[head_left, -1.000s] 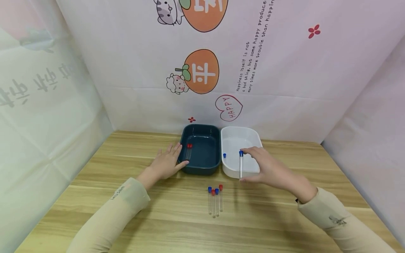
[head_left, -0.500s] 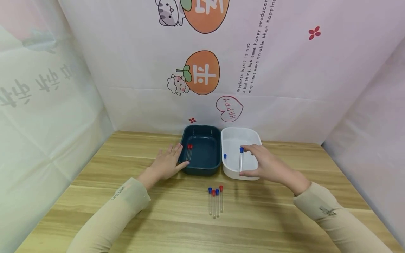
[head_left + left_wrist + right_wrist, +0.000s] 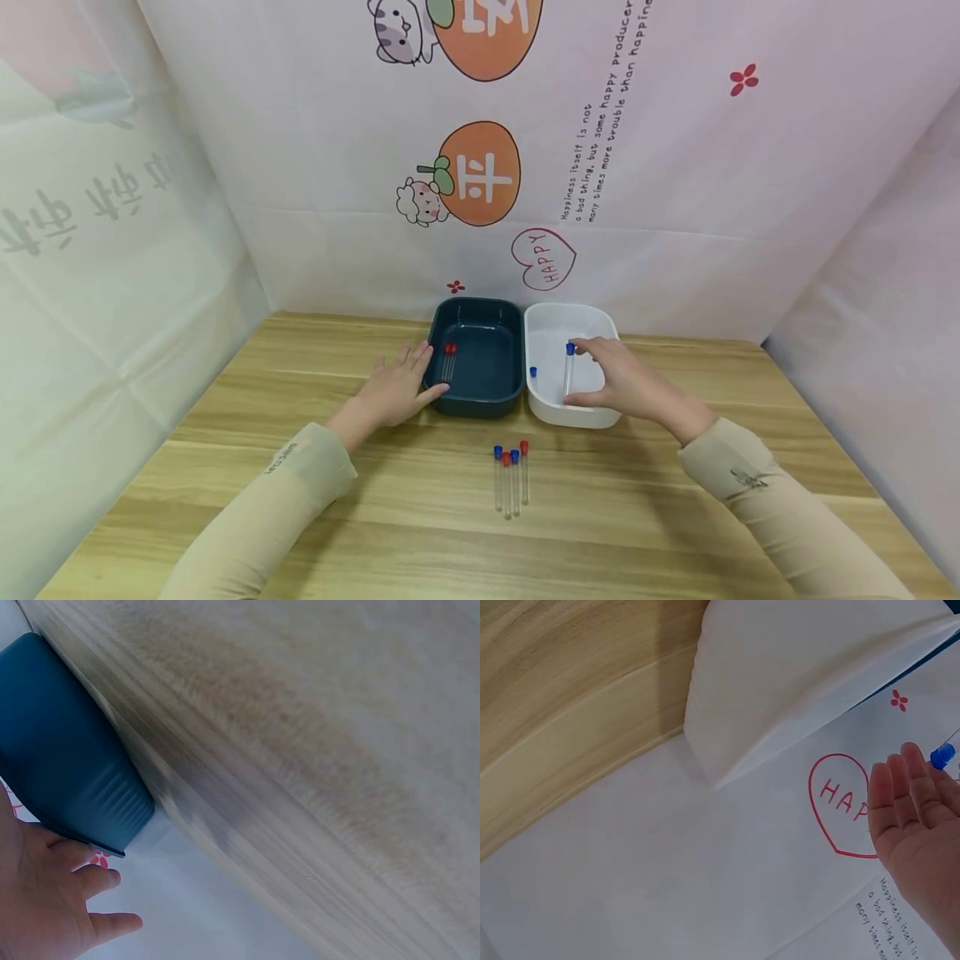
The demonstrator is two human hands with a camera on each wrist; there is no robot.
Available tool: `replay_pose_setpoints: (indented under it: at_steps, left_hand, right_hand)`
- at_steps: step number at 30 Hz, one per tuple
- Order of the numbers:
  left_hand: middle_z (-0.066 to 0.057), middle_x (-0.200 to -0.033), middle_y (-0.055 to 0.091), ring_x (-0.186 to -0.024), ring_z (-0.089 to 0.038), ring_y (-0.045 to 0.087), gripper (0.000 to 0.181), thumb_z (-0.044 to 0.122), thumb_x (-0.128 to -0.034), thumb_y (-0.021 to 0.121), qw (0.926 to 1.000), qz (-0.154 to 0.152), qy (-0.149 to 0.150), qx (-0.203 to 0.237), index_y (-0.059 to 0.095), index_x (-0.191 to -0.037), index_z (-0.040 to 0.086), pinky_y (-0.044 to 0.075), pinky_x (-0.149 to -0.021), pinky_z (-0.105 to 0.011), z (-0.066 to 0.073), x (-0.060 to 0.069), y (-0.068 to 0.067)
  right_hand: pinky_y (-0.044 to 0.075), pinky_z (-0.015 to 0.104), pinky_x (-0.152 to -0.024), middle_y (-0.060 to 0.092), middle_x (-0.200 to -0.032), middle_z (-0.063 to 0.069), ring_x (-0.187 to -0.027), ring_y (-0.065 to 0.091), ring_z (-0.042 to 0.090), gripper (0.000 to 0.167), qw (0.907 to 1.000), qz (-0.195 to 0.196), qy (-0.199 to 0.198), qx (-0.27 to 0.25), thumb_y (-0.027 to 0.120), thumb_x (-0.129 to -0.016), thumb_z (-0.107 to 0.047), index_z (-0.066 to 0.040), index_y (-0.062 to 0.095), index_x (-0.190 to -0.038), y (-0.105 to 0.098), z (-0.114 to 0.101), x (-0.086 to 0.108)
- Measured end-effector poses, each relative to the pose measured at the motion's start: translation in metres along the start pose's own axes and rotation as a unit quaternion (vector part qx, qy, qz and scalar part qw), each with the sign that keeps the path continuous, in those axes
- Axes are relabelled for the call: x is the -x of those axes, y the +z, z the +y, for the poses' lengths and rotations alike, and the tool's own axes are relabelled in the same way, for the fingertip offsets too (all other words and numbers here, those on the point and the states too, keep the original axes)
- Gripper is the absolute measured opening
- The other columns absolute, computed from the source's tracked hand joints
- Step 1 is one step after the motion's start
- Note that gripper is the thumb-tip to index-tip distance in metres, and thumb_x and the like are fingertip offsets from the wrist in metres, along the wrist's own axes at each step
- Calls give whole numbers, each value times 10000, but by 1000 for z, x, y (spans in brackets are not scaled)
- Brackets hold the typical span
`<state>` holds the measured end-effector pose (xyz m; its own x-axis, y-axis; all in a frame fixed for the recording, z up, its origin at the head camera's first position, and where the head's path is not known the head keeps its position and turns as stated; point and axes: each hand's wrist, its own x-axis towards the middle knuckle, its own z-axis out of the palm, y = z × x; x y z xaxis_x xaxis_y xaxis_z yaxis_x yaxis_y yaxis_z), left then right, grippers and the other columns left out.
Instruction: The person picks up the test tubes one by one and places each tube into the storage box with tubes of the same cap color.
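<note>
Pinching the blue-capped tube (image 3: 567, 377) by both ends, right hand (image 3: 628, 379) has shifted it farther in, over the white tray (image 3: 558, 414); placing looks underway, unfinished. Left hand (image 3: 392, 390), fingers spread, touches dark tray (image 3: 480, 409) at left.

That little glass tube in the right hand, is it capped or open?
Capped: the head view shows a blue cap on the upper end of the tube the right hand holds.
</note>
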<state>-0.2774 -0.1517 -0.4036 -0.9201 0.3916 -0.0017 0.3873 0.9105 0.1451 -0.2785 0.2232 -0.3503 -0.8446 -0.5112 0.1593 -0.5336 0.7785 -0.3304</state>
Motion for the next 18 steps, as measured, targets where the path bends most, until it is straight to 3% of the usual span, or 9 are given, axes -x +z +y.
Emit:
replay_pose_setpoints:
  at_steps: [18]
  left_hand:
    - [-163, -1694, 135, -1543, -406, 126, 850, 606, -1067, 362, 10000, -41, -24, 61, 162, -1631, 2, 135, -1161, -706, -1, 0, 1]
  right_hand:
    - [447, 569, -1051, 617, -1313, 220, -1217, 544, 392, 863, 9993, -252, 65, 255, 848, -830, -464, 58, 523, -1436, 17, 16, -18]
